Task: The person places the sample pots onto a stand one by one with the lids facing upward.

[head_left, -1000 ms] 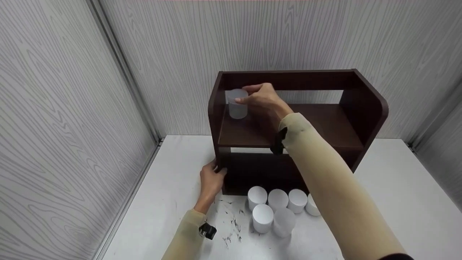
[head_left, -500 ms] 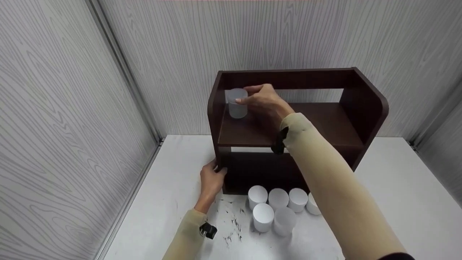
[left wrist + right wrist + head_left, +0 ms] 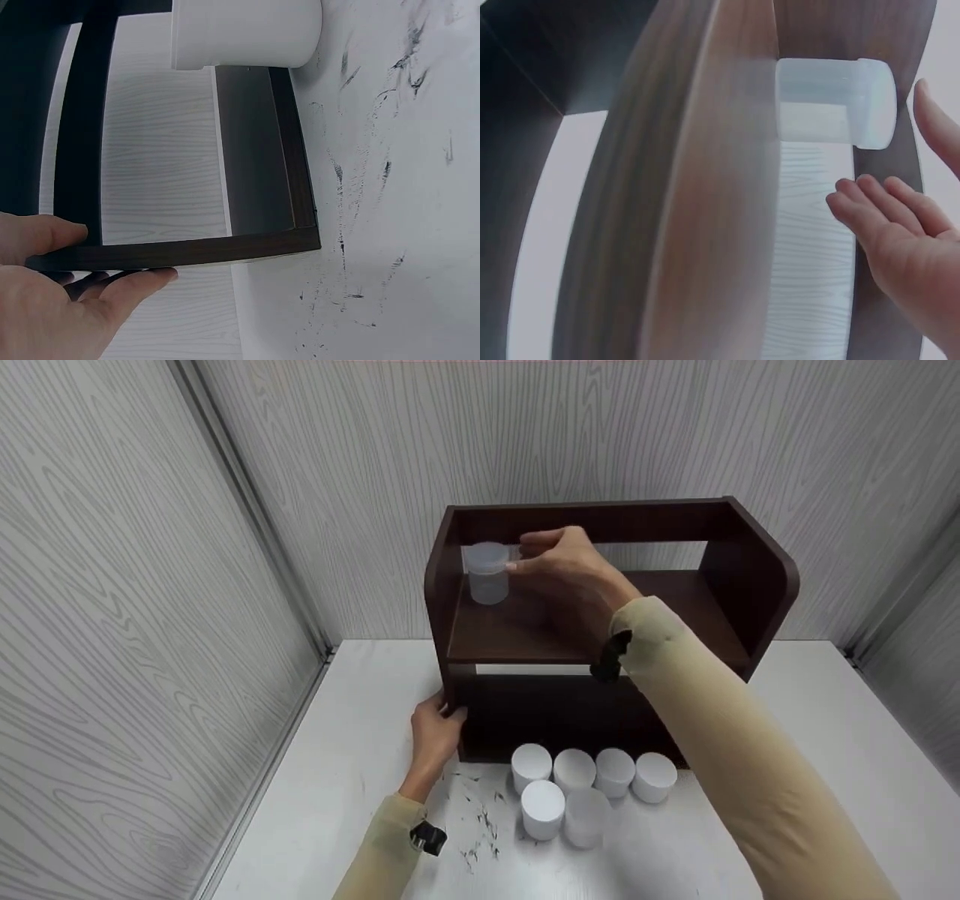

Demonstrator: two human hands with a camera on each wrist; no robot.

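Note:
A translucent lidded jar (image 3: pixel 488 577) stands upright at the left end of the upper board of a dark brown two-tier shelf (image 3: pixel 589 523). Just to its right is my right hand (image 3: pixel 566 559), its fingers apart from the jar. In the right wrist view the fingers (image 3: pixel 889 210) are extended and a gap shows between them and the jar (image 3: pixel 817 101). My left hand (image 3: pixel 436 735) grips the shelf's left side panel low down. The left wrist view has the thumb on one face of that panel (image 3: pixel 202 250) and the fingers on the other.
Several white jars, one at the front left (image 3: pixel 542 810), cluster on the white table (image 3: pixel 360 720) before the shelf's lower tier. Beside that one stands a frosted jar (image 3: pixel 586 817). Dark scuffs mark the tabletop. Wood-patterned walls (image 3: pixel 352 472) enclose the back and sides.
My right hand has let go of the translucent jar and moved a little to the right. The jar stays on the upper board. The left hand keeps its hold on the panel.

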